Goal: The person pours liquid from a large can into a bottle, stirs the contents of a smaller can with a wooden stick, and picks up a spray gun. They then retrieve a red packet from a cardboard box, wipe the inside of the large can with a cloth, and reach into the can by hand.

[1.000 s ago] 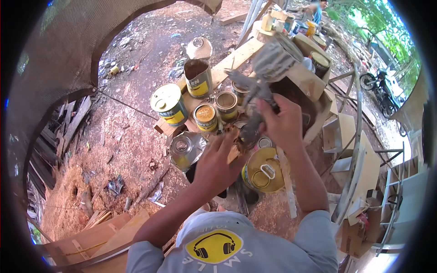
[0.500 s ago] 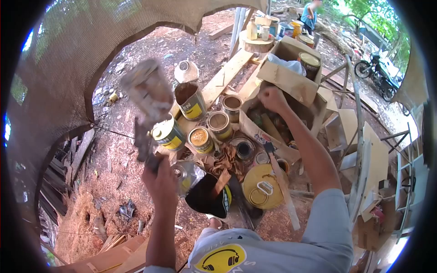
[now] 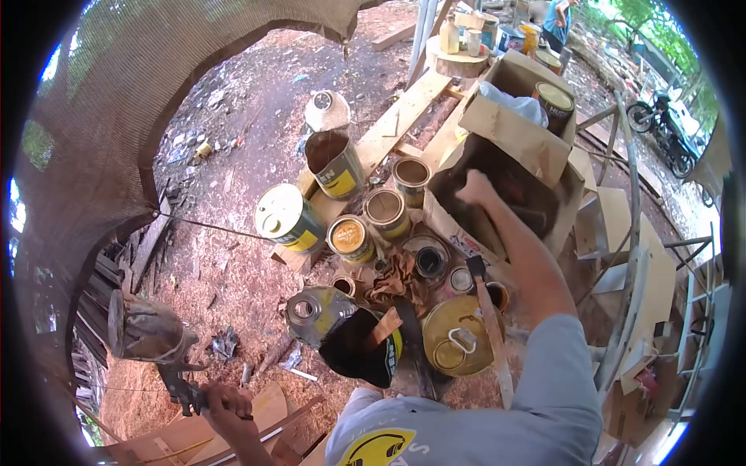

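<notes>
Low at the left, my left hand (image 3: pixel 225 405) is closed on the handle end of a stained spray gun (image 3: pixel 180 382). The gun's dirty cup (image 3: pixel 149 330) lies tilted on its side in the air. My right hand (image 3: pixel 475 189) is a closed fist at the open cardboard box (image 3: pixel 505 198); what it grips, if anything, is hidden. Beside that box are open cans (image 3: pixel 385 208) and a can with orange contents (image 3: pixel 348 235). A brush (image 3: pixel 491 330) lies across a large yellowish lid (image 3: pixel 444 353).
A closed can (image 3: pixel 281 213) and a tall open tin (image 3: pixel 339 172) stand left of the boards. A black container (image 3: pixel 359 348) is near my shirt. Behind are another cardboard box (image 3: pixel 505 140), a person (image 3: pixel 556 22) and a motorcycle (image 3: pixel 664 132). Netting (image 3: pixel 116 155) hangs at the left.
My left hand has swung the spray gun down and to the left, away from the cans. My right fist stays by the box, whose inside looks darker. The view has shifted slightly.
</notes>
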Motion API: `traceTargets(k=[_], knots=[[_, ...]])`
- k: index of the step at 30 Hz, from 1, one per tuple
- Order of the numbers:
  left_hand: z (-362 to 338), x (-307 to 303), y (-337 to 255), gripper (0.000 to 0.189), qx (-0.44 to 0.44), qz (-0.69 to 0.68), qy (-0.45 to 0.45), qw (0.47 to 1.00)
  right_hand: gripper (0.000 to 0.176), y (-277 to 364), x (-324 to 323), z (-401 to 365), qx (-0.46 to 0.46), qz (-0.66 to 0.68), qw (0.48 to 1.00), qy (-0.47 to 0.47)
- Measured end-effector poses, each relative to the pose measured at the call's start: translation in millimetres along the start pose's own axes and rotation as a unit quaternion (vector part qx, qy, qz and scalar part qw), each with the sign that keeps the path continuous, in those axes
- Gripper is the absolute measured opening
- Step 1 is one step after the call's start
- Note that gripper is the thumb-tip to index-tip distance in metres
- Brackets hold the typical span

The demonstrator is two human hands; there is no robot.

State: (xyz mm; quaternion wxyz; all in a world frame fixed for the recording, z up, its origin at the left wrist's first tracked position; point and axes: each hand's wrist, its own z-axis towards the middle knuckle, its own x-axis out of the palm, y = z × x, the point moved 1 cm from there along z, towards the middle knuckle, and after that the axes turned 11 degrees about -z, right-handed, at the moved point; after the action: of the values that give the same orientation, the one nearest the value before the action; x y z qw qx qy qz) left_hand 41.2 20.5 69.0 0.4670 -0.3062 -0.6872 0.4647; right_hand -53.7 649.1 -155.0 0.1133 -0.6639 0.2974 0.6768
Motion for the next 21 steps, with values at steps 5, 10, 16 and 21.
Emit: traceTargets(k=[5,10,16,21], knots=[[-1,-14,5,0.028,-0.025,0.017,0.028,0.999,0.063,-5,-111,-63,-0.066,0.213,0.973,-0.061],[-12,-6,20,0.026,-0.057,-0.002,0.063,0.996,0.061,28,-192,-179,-0.111,0.273,0.952,-0.085],[-30,-19,26,0.023,-0.118,-0.016,0.157,0.980,0.060,102,-216,-347,-0.131,0.314,0.940,0.026],[-29,-60,35,0.023,-0.125,0.089,0.240,0.959,0.054,152,-140,-443,-0.070,0.268,0.949,0.147]])
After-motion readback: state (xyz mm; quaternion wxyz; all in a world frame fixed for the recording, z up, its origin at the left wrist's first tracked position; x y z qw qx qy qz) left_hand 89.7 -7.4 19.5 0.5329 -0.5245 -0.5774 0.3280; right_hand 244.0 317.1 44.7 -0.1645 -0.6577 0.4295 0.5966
